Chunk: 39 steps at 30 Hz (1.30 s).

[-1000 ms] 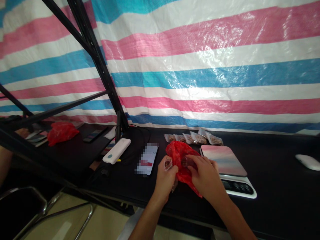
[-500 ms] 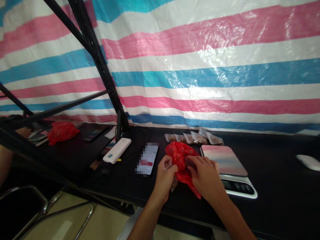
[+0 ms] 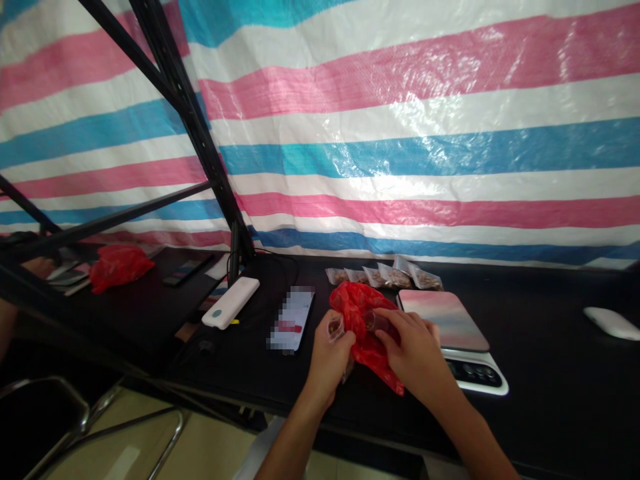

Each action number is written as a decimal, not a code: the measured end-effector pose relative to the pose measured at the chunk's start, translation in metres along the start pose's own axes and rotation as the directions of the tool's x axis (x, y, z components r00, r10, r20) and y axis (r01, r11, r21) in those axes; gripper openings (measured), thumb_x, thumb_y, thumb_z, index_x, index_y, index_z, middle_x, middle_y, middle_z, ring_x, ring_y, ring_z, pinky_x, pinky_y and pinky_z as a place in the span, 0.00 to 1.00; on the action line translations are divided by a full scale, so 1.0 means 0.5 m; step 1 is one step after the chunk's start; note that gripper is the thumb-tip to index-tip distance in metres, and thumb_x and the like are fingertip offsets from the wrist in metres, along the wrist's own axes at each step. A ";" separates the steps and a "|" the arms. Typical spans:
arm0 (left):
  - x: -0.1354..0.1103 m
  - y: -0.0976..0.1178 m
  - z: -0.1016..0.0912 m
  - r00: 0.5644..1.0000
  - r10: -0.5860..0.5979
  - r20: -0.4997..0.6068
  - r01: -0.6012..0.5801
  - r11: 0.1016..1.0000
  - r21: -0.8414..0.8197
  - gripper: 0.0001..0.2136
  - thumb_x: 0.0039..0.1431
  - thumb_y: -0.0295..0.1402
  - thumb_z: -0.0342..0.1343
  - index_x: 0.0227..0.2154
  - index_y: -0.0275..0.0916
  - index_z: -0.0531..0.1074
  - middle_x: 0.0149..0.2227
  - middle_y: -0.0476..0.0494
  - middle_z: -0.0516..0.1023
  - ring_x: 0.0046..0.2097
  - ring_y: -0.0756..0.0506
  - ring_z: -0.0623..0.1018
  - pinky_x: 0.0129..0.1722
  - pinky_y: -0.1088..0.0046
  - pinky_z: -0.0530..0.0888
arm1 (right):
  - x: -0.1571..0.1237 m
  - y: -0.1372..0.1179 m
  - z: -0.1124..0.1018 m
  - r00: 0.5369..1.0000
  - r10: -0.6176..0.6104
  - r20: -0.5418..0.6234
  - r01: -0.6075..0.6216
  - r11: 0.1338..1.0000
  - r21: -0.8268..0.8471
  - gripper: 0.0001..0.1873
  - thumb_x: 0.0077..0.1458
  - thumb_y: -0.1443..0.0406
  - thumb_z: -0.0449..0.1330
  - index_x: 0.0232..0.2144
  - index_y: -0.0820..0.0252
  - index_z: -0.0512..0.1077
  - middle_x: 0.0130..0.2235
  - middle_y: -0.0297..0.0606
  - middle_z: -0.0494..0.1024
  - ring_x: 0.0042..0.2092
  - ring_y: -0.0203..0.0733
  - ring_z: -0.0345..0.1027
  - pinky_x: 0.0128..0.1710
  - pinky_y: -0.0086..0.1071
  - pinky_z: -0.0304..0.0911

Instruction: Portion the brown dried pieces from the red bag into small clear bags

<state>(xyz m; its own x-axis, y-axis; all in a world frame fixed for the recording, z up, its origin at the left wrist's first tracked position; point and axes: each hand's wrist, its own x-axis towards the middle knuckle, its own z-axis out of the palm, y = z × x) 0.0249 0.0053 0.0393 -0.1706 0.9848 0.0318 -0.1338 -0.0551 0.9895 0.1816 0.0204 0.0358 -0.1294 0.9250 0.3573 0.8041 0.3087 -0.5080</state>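
A crumpled red plastic bag (image 3: 356,308) lies on the black table (image 3: 550,373) just left of a small kitchen scale (image 3: 453,330). My left hand (image 3: 327,360) is closed round a small clear pouch (image 3: 335,327) at the bag's left side. My right hand (image 3: 417,357) pinches a small clear cup (image 3: 373,321) held at the bag's opening, its fingers curled. Both hands touch the red bag. Behind the bag stands a row of several small filled clear pouches (image 3: 385,275) along the tarp wall.
A phone (image 3: 292,319) and a white power bank (image 3: 231,301) lie left of the bag. A white mouse (image 3: 611,323) sits far right. A black metal frame (image 3: 190,133) rises at left, with another red bag (image 3: 120,265) beyond it. A chair (image 3: 45,420) stands lower left.
My right hand has shifted slightly at the bag's opening with the cup; the left hand keeps its hold. The view has drifted a little.
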 end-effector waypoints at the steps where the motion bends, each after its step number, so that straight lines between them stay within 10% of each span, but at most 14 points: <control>1: 0.001 -0.002 0.000 1.000 0.023 -0.002 -0.023 1.000 0.019 0.06 0.44 0.25 0.51 0.24 0.42 0.62 0.26 0.55 0.63 0.28 0.52 0.64 0.30 0.77 0.64 | 0.000 0.001 0.000 1.000 0.000 -0.013 0.000 1.000 0.008 0.18 0.58 0.69 0.60 0.49 0.50 0.76 0.48 0.36 0.83 0.51 0.53 0.73 0.50 0.49 0.57; 10: 0.006 -0.020 -0.009 0.974 0.223 -0.030 -0.207 0.942 0.264 0.05 0.55 0.32 0.60 0.29 0.41 0.68 0.29 0.53 0.68 0.31 0.49 0.68 0.33 0.75 0.65 | 0.003 -0.013 -0.017 0.958 -0.156 -0.242 0.185 0.978 0.099 0.15 0.64 0.64 0.58 0.52 0.48 0.74 0.51 0.38 0.81 0.53 0.51 0.71 0.51 0.47 0.59; 21: 0.002 -0.035 -0.002 0.976 0.219 -0.016 -0.198 0.911 0.361 0.04 0.58 0.33 0.61 0.32 0.39 0.73 0.32 0.49 0.76 0.34 0.47 0.76 0.35 0.73 0.71 | -0.011 -0.054 -0.026 0.838 -0.515 -0.179 0.514 0.856 -0.055 0.31 0.59 0.80 0.51 0.59 0.51 0.71 0.58 0.38 0.77 0.54 0.48 0.67 0.54 0.44 0.62; 33: -0.006 -0.017 -0.001 0.973 0.220 -0.072 -0.184 0.923 0.338 0.05 0.55 0.26 0.59 0.35 0.39 0.72 0.40 0.47 0.68 0.39 0.47 0.75 0.40 0.71 0.73 | -0.010 -0.057 -0.018 0.848 -0.480 -0.226 0.496 0.868 0.018 0.27 0.63 0.72 0.54 0.60 0.44 0.72 0.56 0.39 0.78 0.53 0.48 0.72 0.53 0.45 0.69; 39: -0.007 -0.013 -0.008 0.927 0.328 -0.182 -0.241 0.892 0.382 0.04 0.59 0.31 0.60 0.36 0.41 0.71 0.40 0.47 0.67 0.38 0.47 0.73 0.41 0.70 0.73 | 0.005 -0.038 -0.002 0.920 -0.243 -0.308 0.266 0.963 0.038 0.18 0.66 0.62 0.57 0.57 0.52 0.74 0.51 0.44 0.78 0.52 0.50 0.72 0.53 0.47 0.68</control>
<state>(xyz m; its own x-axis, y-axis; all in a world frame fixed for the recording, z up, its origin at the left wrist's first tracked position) 0.0223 0.0017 0.0321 -0.3796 0.8648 0.3288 0.2944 -0.2240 0.9291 0.1665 0.0166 0.0473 -0.1357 0.7080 0.6930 0.7181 0.5522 -0.4235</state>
